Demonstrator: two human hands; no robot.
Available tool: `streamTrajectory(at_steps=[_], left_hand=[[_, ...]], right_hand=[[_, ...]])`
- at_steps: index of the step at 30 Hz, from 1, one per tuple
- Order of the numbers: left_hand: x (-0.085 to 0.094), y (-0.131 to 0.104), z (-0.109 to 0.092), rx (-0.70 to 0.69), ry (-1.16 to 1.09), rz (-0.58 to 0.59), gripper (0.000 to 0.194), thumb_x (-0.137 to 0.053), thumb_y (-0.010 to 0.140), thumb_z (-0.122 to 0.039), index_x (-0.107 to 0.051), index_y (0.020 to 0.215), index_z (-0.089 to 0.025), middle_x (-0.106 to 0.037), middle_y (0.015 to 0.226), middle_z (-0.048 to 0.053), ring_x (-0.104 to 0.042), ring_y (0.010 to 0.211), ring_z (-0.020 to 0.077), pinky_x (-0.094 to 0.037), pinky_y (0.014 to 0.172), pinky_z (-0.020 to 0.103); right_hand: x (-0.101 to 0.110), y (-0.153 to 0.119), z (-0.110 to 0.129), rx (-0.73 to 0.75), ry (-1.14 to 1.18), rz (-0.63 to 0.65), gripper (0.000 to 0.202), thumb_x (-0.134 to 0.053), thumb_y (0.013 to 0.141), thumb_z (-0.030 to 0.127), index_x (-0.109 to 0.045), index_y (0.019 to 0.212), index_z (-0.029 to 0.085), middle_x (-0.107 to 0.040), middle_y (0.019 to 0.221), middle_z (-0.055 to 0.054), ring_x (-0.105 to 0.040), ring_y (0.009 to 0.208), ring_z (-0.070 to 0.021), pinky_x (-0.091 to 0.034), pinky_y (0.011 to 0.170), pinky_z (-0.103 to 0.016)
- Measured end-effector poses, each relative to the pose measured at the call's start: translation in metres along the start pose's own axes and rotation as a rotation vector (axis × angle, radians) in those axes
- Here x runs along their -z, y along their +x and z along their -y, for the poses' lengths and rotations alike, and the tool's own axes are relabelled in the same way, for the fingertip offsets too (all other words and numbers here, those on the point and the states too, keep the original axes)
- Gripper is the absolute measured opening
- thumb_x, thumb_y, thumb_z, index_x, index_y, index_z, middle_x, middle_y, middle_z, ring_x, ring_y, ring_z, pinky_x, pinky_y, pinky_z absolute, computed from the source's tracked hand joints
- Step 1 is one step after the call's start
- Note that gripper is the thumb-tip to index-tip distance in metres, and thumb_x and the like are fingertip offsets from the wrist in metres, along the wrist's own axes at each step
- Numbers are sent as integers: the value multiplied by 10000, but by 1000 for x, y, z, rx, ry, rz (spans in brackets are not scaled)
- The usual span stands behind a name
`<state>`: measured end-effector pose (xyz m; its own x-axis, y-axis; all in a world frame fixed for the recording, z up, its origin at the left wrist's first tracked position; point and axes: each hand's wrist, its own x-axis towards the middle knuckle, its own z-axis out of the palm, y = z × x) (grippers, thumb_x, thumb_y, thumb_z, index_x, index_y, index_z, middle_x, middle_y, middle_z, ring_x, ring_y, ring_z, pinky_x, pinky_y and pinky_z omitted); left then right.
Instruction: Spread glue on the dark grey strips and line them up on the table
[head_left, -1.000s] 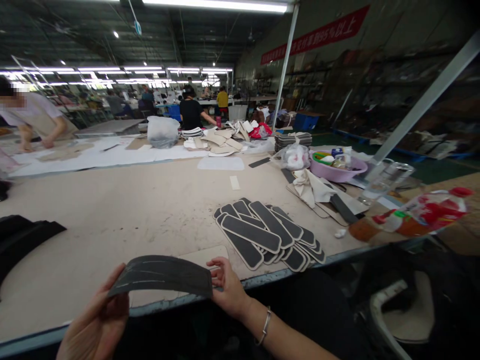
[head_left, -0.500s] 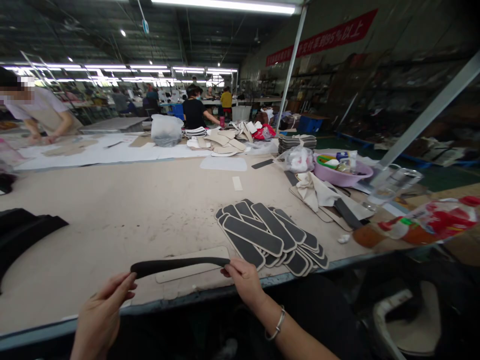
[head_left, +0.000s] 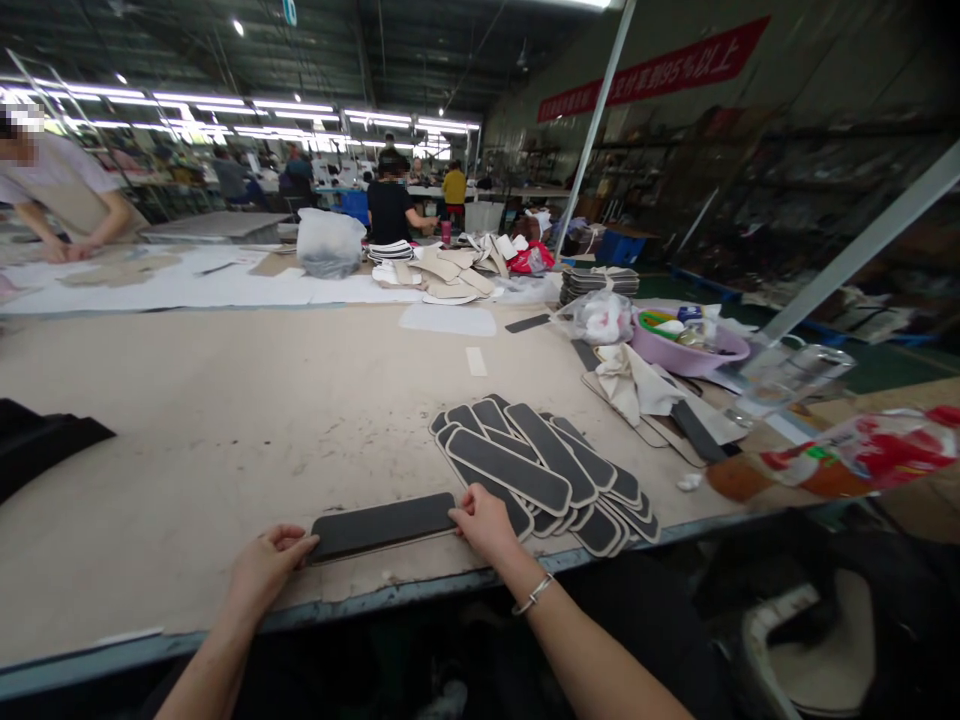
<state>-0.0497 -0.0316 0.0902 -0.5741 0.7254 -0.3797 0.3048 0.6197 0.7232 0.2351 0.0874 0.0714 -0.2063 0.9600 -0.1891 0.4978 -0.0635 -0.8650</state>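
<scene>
A long dark grey strip point(head_left: 384, 526) with rounded corners lies over a beige backing piece near the table's front edge, hiding nearly all of it. My left hand point(head_left: 271, 568) pinches the strip's left end between thumb and fingers. At the opposite end, my right hand point(head_left: 484, 522), with a bangle on its wrist, pinches the right corner. Just beyond that hand is a loose pile of beige-rimmed dark panels point(head_left: 510, 470), several layers deep.
Black material point(head_left: 45, 440) lies at the left. On the right are a pink basin point(head_left: 686, 352), fabric scraps point(head_left: 637, 385), a clear jar point(head_left: 802, 375) and a red-labelled bottle point(head_left: 847, 455) on its side. A co-worker point(head_left: 67, 190) stands across the table at far left.
The dark strip has come down from above the beige piece and now lies flat over it. My left hand has moved right and forward with its end; the view has shifted slightly.
</scene>
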Motion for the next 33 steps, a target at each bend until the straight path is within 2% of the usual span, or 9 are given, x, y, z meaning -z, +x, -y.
streamTrajectory(at_steps=[4, 10, 15, 24, 33], left_hand=[[-2, 2, -1, -17, 218, -23, 295, -527, 633, -500, -494, 702, -215, -622, 534, -6, -599, 572, 192, -371, 562, 280], [-10, -3, -2, -43, 283, -75, 189, -509, 753, -378, -470, 690, -204, -620, 558, -5, -604, 614, 170, -360, 587, 264], [-16, -1, 5, -14, 260, -82, 168, -538, 762, -343, -481, 701, -198, -639, 595, -3, -620, 641, 157, -384, 605, 247], [-15, 2, 8, 28, 204, -21, 112, -562, 749, -278, -485, 745, -196, -659, 611, -12, -631, 604, 132, -416, 584, 215], [-13, 7, 9, 6, 280, -10, 163, -540, 742, -345, -465, 720, -202, -650, 597, -5, -621, 610, 160, -381, 573, 247]], right_hand=[[-2, 3, -4, -20, -67, 10, 197, -609, 690, 153, -425, 681, 224, -543, 508, 85, -616, 479, -134, -417, 490, -205], [1, 1, -9, 15, -176, 46, 150, -578, 712, 211, -435, 673, 231, -582, 496, 61, -618, 534, -151, -418, 546, -229], [4, 0, -8, 33, -230, 82, 140, -570, 720, 241, -440, 670, 231, -607, 518, 52, -597, 520, -143, -402, 559, -234], [4, 3, -7, 15, -302, 83, 144, -591, 697, 217, -451, 667, 227, -620, 546, 47, -602, 576, -148, -386, 576, -229], [4, 2, -1, -31, -276, 57, 127, -597, 681, 199, -472, 680, 220, -611, 530, 55, -595, 548, -128, -395, 560, -208]])
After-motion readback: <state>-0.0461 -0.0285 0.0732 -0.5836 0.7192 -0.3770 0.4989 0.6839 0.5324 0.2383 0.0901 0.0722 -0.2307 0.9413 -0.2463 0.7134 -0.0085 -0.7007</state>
